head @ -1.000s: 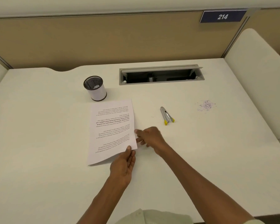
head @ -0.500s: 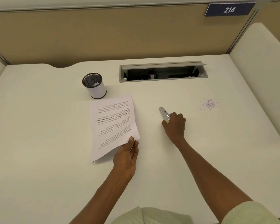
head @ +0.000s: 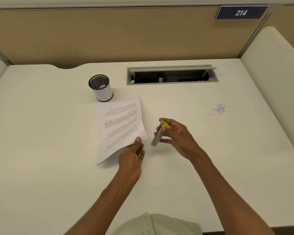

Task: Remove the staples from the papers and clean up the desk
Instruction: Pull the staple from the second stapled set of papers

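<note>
The step in hand was judged to be the readying of the tool: the slim grey metal staple remover with yellow tips (head: 159, 133) was held clear of the white desk top (head: 41, 167) in the right hand (head: 178, 139), its yellow end up toward twelve o'clock and its grey end down toward six. The fingers of that hand were curled round the tool, thumb and forefinger near the yellow tips; whether the tool's jaws stood apart could not be told through the blur.

The stapled sheets of white printed paper (head: 120, 128) lay at the centre of the desk, text upside down to the wearer, with the corner at five o'clock pinched and raised a little by the left hand (head: 131, 156), thumb on top. The two hands were apart, the remover just to the three o'clock side of that held corner. No staple could be made out on the paper.

The next move was judged to call for the tool being turned so that its working end faced the paper, then brought to whichever corner carried the staple, while the sheets were steadied by the left hand.

Both forearms were stretched forward from the six o'clock edge, the right one angled inward.

A black mesh pen cup with a white wrap (head: 101, 88) stood at eleven o'clock of the paper, and a small scatter of purplish flecks (head: 219, 109) lay at two o'clock, presumably for the cleaning-up.
</note>
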Motion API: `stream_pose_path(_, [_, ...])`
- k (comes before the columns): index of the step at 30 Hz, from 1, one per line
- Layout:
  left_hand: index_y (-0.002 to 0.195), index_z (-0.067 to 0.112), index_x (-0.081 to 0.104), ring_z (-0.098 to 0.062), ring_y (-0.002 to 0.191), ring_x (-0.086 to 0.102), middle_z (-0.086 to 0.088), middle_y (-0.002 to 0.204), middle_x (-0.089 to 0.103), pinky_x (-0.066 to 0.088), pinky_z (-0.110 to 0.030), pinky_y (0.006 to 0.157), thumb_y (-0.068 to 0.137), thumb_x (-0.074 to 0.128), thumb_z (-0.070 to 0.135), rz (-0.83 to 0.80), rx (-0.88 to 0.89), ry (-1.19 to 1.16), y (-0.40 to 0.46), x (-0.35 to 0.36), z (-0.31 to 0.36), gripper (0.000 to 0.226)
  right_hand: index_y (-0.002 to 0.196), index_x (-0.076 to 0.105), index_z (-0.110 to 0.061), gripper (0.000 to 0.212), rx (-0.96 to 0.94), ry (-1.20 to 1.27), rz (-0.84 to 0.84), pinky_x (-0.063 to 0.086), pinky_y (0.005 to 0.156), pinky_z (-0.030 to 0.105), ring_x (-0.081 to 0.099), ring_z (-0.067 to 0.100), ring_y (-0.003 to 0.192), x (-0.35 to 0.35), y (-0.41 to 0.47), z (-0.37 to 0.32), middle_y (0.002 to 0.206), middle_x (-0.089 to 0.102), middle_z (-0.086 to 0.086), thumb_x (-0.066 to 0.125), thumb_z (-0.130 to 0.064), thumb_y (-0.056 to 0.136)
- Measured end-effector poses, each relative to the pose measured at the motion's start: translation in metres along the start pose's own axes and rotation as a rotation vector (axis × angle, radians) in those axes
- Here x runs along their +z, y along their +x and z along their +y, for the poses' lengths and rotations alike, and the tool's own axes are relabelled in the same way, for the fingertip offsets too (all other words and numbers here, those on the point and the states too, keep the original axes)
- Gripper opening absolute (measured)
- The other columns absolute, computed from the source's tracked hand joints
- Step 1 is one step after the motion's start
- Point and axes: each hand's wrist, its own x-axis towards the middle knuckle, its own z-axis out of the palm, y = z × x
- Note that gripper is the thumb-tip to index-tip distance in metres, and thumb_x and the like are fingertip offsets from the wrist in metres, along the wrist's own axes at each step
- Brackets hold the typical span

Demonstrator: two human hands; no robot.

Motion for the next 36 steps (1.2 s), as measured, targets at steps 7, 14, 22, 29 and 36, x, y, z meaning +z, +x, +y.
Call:
stream_pose_path(7, [0.094, 0.016, 0.072, -0.016, 0.090, 0.067, 0.000, 0.090, 0.073, 0.052, -0.031, 0.088, 0.089, 0.071, 0.006, -0.005, 0.045, -0.002, 0.001, 0.001, -0.001, 0.012, 0.116, 0.068, -0.014, 0.033, 0.104, -0.262, -0.029, 0.054, 0.063, 0.032, 0.068, 0.022, 0.074, 0.023, -0.015, 0.022, 0.099, 0.070, 0.010, 0.073, -0.026, 0.085])
stream_pose_path(14, [0.108, 0.002, 0.072, -0.022, 0.096, 0.072, -0.011, 0.103, 0.076, 0.055, -0.032, 0.092, 0.088, 0.068, -0.001, -0.023, 0.133, -0.019, 0.007, -0.005, -0.006, 0.021, 0.111, 0.072, -0.013, 0.038, 0.099, -0.234, -0.031, 0.055, 0.067, 0.029, 0.067, 0.018, 0.082, 0.036, -0.018, 0.027, 0.103, 0.072, 0.016, 0.077, -0.029, 0.077])
stream_pose_path(22, [0.098, 0.007, 0.074, -0.019, 0.096, 0.073, -0.009, 0.101, 0.077, 0.053, -0.031, 0.095, 0.088, 0.066, -0.004, -0.070, 0.165, -0.018, 0.004, -0.006, -0.004, 0.017, 0.102, 0.075, -0.011, 0.021, 0.058, -0.230, 0.026, 0.052, 0.061, 0.028, 0.065, 0.015, 0.072, 0.048, -0.013, 0.023, 0.080, 0.073, 0.005, 0.075, -0.022, 0.084])
stream_pose_path(29, [0.094, 0.012, 0.073, -0.017, 0.090, 0.073, -0.002, 0.092, 0.079, 0.054, -0.031, 0.093, 0.089, 0.063, -0.007, -0.084, 0.191, -0.034, -0.002, -0.005, -0.002, 0.022, 0.100, 0.075, -0.010, 0.024, 0.066, -0.268, 0.043, 0.050, 0.058, 0.031, 0.063, 0.015, 0.068, 0.050, -0.010, 0.022, 0.080, 0.073, 0.007, 0.075, -0.026, 0.083])
stream_pose_path(36, [0.095, 0.013, 0.073, -0.019, 0.093, 0.072, -0.004, 0.097, 0.078, 0.056, -0.031, 0.093, 0.089, 0.063, -0.007, -0.103, 0.203, -0.033, -0.001, -0.004, -0.001, 0.024, 0.101, 0.075, -0.009, 0.027, 0.063, -0.272, 0.043, 0.050, 0.058, 0.029, 0.063, 0.015, 0.067, 0.051, -0.011, 0.019, 0.083, 0.074, 0.007, 0.075, -0.030, 0.083])
